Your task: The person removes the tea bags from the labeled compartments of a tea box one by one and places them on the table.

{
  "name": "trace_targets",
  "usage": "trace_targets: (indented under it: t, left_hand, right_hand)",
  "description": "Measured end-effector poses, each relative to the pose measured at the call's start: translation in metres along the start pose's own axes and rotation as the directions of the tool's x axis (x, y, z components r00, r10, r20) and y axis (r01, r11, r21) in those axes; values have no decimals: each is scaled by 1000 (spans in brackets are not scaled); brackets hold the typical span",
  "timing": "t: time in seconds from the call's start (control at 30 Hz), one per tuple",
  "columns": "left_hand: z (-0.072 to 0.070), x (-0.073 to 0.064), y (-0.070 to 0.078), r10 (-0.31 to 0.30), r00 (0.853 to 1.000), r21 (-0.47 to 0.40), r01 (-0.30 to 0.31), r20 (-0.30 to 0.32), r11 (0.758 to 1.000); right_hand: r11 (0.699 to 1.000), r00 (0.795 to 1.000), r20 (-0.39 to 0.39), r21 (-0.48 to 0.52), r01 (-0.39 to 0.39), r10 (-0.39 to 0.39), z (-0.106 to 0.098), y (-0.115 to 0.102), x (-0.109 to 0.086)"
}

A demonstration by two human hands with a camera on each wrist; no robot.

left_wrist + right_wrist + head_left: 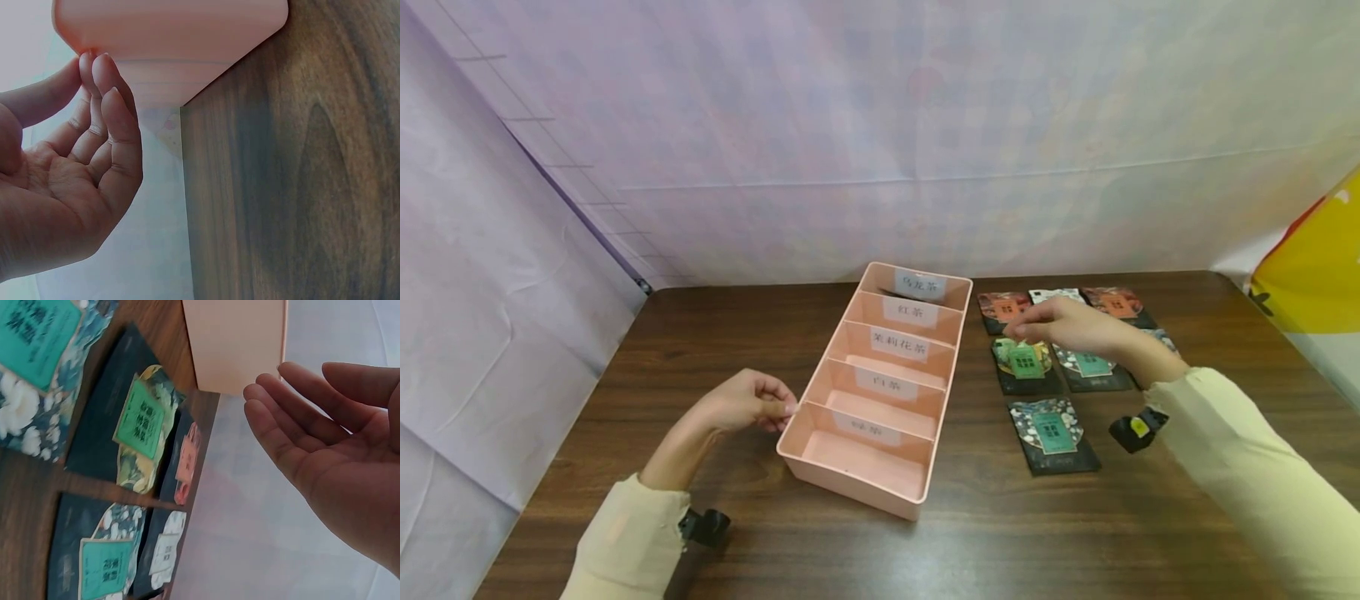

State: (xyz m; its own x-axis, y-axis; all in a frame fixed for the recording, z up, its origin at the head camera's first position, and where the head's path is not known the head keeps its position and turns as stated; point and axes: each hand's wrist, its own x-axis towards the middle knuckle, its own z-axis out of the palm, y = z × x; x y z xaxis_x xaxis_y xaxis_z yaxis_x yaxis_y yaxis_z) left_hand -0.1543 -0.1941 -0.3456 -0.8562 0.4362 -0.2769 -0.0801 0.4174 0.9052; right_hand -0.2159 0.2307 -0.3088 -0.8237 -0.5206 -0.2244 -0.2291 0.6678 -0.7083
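A pink divided box (850,490) stands mid-table, with a white label in Chinese characters in each compartment. My left hand (747,404) pinches its left rim near the front corner; in the left wrist view, thumb and fingertips meet at the pink wall. To the right of the box, my right hand (1078,327) hovers over tea packets with relaxed fingers and nothing in them. Beneath it lies a packet with a green label (1028,365), partly covered. A teal-labelled packet (1054,437) lies nearest the front. Something dark (891,293) shows in the farthest compartment.
Other packets lie in rows: red-labelled ones at the back left (1002,310) and back right (1122,305), a pale one (1051,295) between them, and a teal one (1093,371). A curtain (880,167) hangs behind the wooden table (760,550). Yellow cloth (1315,267) is at right.
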Motion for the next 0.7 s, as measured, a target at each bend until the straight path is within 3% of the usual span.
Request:
trace_targets:
  t: [0.33,0.7]
  left_hand:
    - [1,-1,1,-4,1000,-15,3,-3,1000]
    - [1,-1,1,-3,1000,-10,3,-4,1000]
  right_hand:
    - [999,998,-53,-12,39,-40,2,-16,20]
    - [998,997,-53,-25,54,-55,1,-28,39]
